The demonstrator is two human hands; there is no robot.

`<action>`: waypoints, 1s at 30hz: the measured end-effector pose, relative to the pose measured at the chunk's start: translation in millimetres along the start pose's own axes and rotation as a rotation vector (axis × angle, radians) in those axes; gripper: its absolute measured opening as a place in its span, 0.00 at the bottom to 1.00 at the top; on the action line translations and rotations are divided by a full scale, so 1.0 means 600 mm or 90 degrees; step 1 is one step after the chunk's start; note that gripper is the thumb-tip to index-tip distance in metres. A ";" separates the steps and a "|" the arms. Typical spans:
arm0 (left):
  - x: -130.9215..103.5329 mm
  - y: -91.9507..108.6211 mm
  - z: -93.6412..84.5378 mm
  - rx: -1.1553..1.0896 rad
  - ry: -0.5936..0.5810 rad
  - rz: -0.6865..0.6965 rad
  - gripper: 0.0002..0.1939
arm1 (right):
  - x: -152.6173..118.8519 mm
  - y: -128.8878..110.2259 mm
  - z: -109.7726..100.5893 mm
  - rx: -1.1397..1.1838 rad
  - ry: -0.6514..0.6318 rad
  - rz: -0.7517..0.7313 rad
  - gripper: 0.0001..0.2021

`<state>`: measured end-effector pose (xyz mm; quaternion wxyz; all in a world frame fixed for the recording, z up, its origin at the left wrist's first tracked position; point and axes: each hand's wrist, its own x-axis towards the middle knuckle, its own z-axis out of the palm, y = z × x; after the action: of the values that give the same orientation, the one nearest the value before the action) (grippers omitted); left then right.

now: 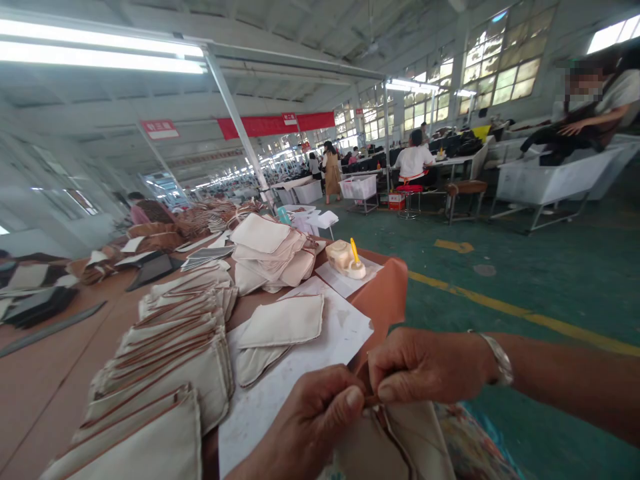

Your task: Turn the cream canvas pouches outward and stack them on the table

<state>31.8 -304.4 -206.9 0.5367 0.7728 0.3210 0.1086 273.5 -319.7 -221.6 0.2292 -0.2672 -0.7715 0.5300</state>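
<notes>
Both hands work on one cream fabric pouch piece with brown edging (pixel 417 437), held over my lap at the table's edge. My left hand (pixel 320 413) pinches the brown edge from the left, thumb on top. Close beside it, my right hand (pixel 425 367) grips the same edge with bent fingers; a light bangle circles that wrist. The lower part of the piece runs out of view. To the left, two cream fabric pieces (pixel 283 321) lie on white paper (pixel 260 413). A long row of similar brown-edged pieces (pixel 165 360) leans in overlapping layers.
A pile of cream panels (pixel 267 247) stands farther back on the brown table (pixel 65 380). Near its corner sits a glue container (pixel 345 259) with a yellow-handled brush (pixel 355 250). Across the green floor, a co-worker (pixel 600 100) leans over a white bin (pixel 550 177).
</notes>
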 end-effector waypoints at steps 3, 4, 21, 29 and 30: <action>0.005 0.009 0.006 0.045 0.028 -0.014 0.18 | 0.000 -0.002 0.013 -0.025 0.034 -0.009 0.11; 0.005 0.011 0.010 0.060 0.043 -0.003 0.17 | -0.001 -0.004 0.018 -0.030 0.051 -0.017 0.11; 0.011 0.006 -0.087 0.302 -0.091 0.052 0.18 | -0.050 -0.030 -0.106 -0.073 0.017 -0.004 0.21; 0.051 0.083 -0.061 0.351 -0.135 -0.042 0.21 | 0.033 -0.017 -0.029 -0.121 -0.007 -0.006 0.22; 0.046 0.073 -0.075 0.342 -0.179 -0.090 0.22 | 0.035 -0.007 -0.022 -0.093 -0.016 -0.003 0.21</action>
<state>46.7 -262.5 -154.2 0.3585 0.8702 0.3138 -0.1258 265.4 -298.1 -211.5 0.2007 -0.2750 -0.8113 0.4752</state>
